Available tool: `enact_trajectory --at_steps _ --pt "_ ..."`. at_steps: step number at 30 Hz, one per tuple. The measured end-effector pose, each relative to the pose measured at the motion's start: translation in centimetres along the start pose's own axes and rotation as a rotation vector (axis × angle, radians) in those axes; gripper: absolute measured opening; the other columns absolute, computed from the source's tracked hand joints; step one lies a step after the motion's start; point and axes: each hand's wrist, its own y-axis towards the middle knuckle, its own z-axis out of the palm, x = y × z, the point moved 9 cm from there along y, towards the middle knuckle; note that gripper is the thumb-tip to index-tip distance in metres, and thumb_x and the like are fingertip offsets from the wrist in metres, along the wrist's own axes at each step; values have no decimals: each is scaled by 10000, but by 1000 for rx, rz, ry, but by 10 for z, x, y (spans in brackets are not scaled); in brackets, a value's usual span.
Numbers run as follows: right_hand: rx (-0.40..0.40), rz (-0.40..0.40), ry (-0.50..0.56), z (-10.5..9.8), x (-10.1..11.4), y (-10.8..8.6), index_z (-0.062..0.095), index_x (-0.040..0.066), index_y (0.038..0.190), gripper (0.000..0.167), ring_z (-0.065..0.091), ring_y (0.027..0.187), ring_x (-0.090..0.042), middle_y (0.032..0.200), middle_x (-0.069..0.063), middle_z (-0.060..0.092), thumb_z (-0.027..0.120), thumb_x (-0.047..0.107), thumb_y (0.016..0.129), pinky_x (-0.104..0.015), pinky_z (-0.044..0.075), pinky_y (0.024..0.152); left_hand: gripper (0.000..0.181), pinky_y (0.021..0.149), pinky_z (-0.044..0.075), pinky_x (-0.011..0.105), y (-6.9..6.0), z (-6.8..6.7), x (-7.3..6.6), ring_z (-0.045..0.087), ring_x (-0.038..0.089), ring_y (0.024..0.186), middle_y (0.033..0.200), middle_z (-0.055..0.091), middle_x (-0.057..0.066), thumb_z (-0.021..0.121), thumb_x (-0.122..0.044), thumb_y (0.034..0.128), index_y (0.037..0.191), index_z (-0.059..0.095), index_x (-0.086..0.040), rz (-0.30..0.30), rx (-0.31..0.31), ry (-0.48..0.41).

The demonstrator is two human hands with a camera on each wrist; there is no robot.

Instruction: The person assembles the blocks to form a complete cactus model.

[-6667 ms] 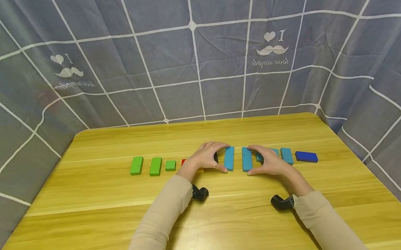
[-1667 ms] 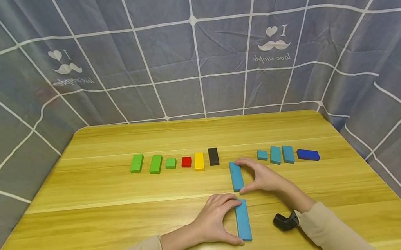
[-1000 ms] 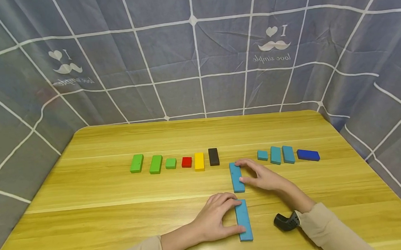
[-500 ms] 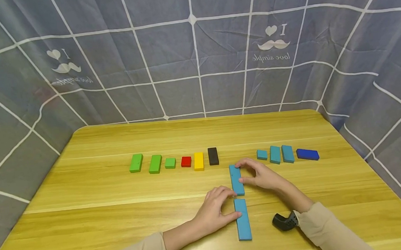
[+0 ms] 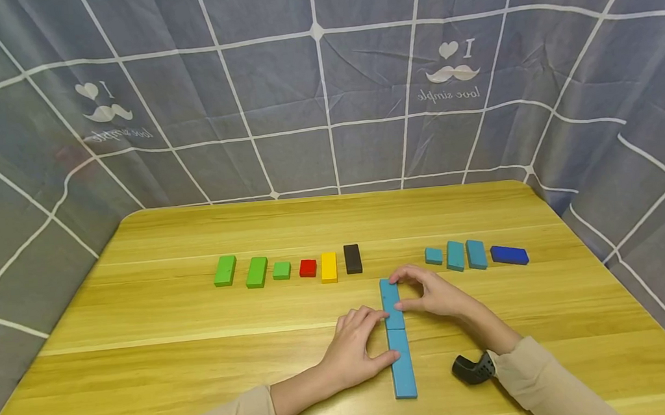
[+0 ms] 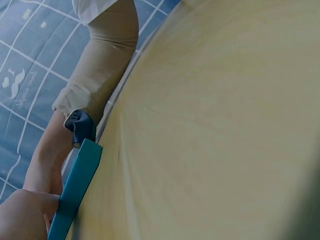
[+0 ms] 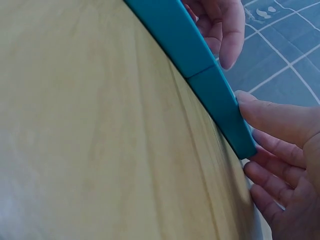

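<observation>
Two long light-blue blocks lie end to end in a line in the head view, a thin seam between them. The far block (image 5: 393,307) has my right hand (image 5: 437,292) at it, index finger at its far end and thumb on its right edge. Along the near block (image 5: 403,374), my left hand (image 5: 352,352) lays its thumb on the left edge, while its index fingertip touches the far block's left edge. In the right wrist view, the right thumb (image 7: 275,116) rests against the far block, other fingers below its end.
Farther back on the wooden table (image 5: 204,361) is a row: several green blocks (image 5: 257,273), a red block (image 5: 308,268), a yellow block (image 5: 329,268), a black block (image 5: 353,259), smaller light-blue blocks (image 5: 455,256) and a dark-blue block (image 5: 509,255). A grey curtain (image 5: 277,94) hangs behind.
The far block has slid toward the near one with my right hand, and the gap between them has closed. Since a second ago, my left thumb and index finger have shifted farther from the person.
</observation>
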Motion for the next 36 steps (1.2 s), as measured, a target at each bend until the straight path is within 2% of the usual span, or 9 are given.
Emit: enact_trajectory --at_steps 11,20,23,28,30,33,36 --pt "12 -5 2 2 2 0 553 25 1106 361 494 1116 -313 1152 -123 542 703 141 799 -477 352 957 620 838 300 304 -1 2 1 401 109 873 1021 499 -32 620 -457 800 1302 489 -118 -23 8 70" --pt "14 -8 2 1 0 -1 542 26 1130 388 493 1128 -313 1159 -117 546 699 169 806 -478 351 962 639 813 291 286 -1 3 2 389 100 850 987 489 -39 617 -479 794 1307 495 -119 -34 7 74" --pt "-58 2 -21 -11 -3 -1 535 20 1170 415 510 1084 -296 1150 -118 556 693 155 811 -485 370 928 640 814 291 288 -1 3 2 389 100 848 985 492 -37 616 -484 792 1305 497 -120 -33 5 78" --pt "-281 5 -160 -53 -10 -7 540 2 1205 433 524 952 -267 1112 -145 561 686 102 811 -415 414 789 636 804 291 283 -1 3 2 388 97 839 965 493 -38 626 -480 782 1293 508 -120 -26 -11 81" --pt "-346 19 -207 -69 -18 -11 545 -6 1204 432 516 901 -258 1089 -153 555 687 97 809 -383 418 734 630 799 292 281 -1 2 2 387 96 834 961 496 -38 629 -477 781 1285 514 -117 -18 -21 81" --pt "-400 65 -243 -86 -33 -18 550 -6 1202 429 498 865 -251 1051 -152 538 687 110 812 -374 415 709 623 795 291 282 -1 2 2 386 94 828 956 498 -37 627 -477 782 1278 518 -116 -9 -31 82" --pt "-407 116 -261 -96 -46 -23 566 -2 1186 418 480 873 -253 1029 -144 519 692 132 811 -387 413 727 620 793 289 283 -1 1 2 384 92 827 957 499 -38 625 -475 781 1278 517 -119 -8 -35 80"
